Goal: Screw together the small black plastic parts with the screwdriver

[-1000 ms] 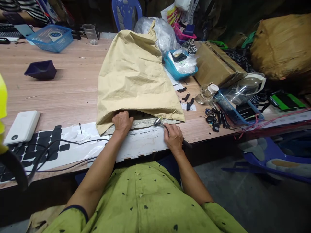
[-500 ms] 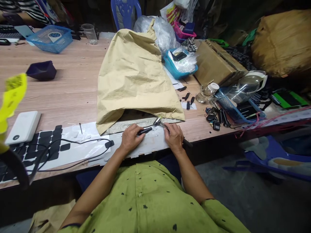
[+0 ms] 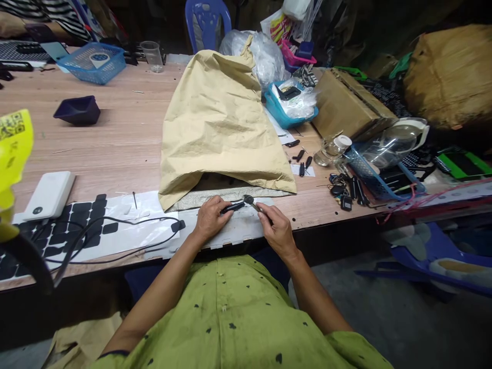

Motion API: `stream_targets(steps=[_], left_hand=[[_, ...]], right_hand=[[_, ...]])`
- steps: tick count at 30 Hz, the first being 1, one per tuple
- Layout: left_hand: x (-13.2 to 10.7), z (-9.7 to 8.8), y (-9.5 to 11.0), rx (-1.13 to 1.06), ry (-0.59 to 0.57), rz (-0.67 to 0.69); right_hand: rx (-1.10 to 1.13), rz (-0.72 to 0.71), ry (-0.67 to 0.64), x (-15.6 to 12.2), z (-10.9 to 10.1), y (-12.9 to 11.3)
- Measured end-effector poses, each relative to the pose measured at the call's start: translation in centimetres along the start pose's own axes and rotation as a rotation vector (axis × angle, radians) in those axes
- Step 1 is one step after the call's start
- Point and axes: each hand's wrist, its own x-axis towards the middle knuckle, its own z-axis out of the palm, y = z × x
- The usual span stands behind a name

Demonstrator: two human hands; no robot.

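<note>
At the near edge of the wooden table (image 3: 123,138), the person's left hand (image 3: 210,218) has its fingers closed around a slim black piece (image 3: 230,207). The right hand (image 3: 277,230) pinches a metal-tipped tool (image 3: 249,201), whose tip meets the piece's end. Both are held just above a white panel (image 3: 234,233), in front of the tan paper sack (image 3: 226,123).

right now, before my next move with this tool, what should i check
1. Left hand gripping the small black part: ok
2. Right hand gripping the tool: ok
3. Tool's metal tip seated in the small black part: cannot tell, too small
4. Both hands over the white panel: ok
5. Black cable apart from both hands: ok
</note>
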Motion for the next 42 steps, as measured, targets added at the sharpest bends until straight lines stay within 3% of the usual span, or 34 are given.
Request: stream_targets(steps=[7, 14, 20, 27, 32, 37, 42], left_hand=[[0.1, -0.1, 0.2, -0.008, -0.022, -0.009], [0.2, -0.1, 0.6, -0.018, -0.021, -0.020], [0.2, -0.3, 0.9, -0.029, -0.024, -0.023], [0.2, -0.2, 0.7, -0.035, -0.029, -0.036], [0.2, 0.0, 0.5, -0.025, -0.014, -0.025], [-0.5, -0.6, 0.9, -0.019, -0.068, 0.052], [-3.4, -1.4, 1.8, -0.029, -0.207, 0.228]], right_hand=[[0.020, -0.007, -0.093, -0.6, 0.7, -0.1], [0.064, -0.042, -0.064, -0.2, 0.7, -1.1], [0.022, -0.064, -0.144, -0.5, 1.5, -1.4], [-0.247, 0.010, 0.056, 0.7, 0.7, 1.5], [-0.461, 0.044, 0.122, 1.0, 1.1, 4.4], [-0.500, 0.056, 0.172, 0.7, 1.9, 4.6], [-0.481, 0.095, 0.131, 0.7, 2.0, 4.4]])
